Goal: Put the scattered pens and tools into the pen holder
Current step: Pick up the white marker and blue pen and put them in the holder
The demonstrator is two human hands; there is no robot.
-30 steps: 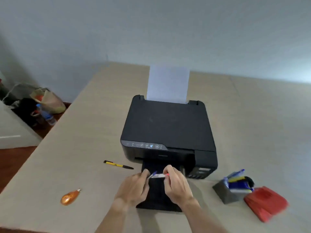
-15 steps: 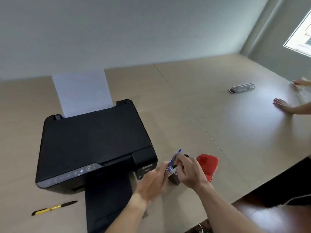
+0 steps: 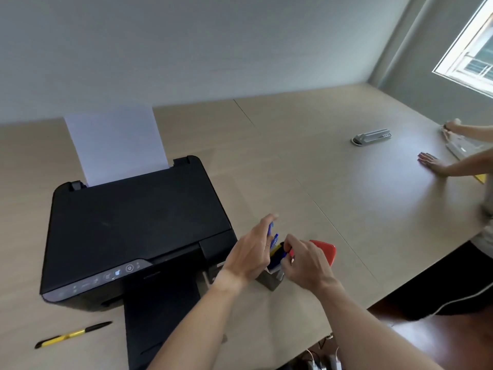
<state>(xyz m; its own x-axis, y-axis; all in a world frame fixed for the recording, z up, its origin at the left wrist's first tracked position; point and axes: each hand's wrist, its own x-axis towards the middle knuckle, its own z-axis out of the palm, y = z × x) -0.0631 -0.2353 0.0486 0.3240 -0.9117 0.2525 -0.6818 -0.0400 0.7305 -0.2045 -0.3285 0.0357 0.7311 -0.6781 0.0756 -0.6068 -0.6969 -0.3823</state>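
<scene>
Printer (image 3: 138, 222), red object (image 3: 324, 252) flank half-hidden pen holder (image 3: 269, 280).

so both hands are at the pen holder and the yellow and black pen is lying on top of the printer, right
Not quite. In the head view both hands, left hand and right hand, are at the pen holder, but the yellow and black pen lies on the table, in front of the printer.
</scene>
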